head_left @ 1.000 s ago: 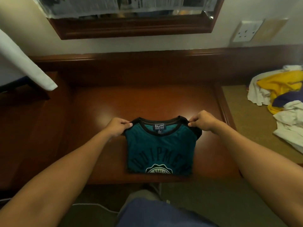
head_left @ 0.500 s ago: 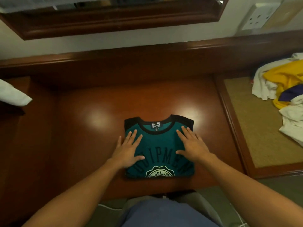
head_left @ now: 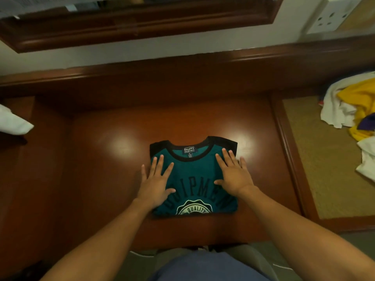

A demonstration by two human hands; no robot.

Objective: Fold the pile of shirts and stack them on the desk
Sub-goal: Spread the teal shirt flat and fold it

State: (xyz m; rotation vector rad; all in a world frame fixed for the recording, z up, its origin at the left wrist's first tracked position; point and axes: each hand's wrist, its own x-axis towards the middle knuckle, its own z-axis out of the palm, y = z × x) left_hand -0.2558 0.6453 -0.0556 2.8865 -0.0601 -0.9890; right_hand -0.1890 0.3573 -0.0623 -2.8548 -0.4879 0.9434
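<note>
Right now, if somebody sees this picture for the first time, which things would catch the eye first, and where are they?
The folded teal shirt with a black collar lies in the middle of the dark wooden desk. The left hand and the right hand press flat on it, fingers spread. At the far right lies a loose pile of yellow, white and purple shirts.

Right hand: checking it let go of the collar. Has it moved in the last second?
Yes. The right hand has left the collar corner of the teal shirt, coming back toward the person, and lies flat on its chest.
</note>
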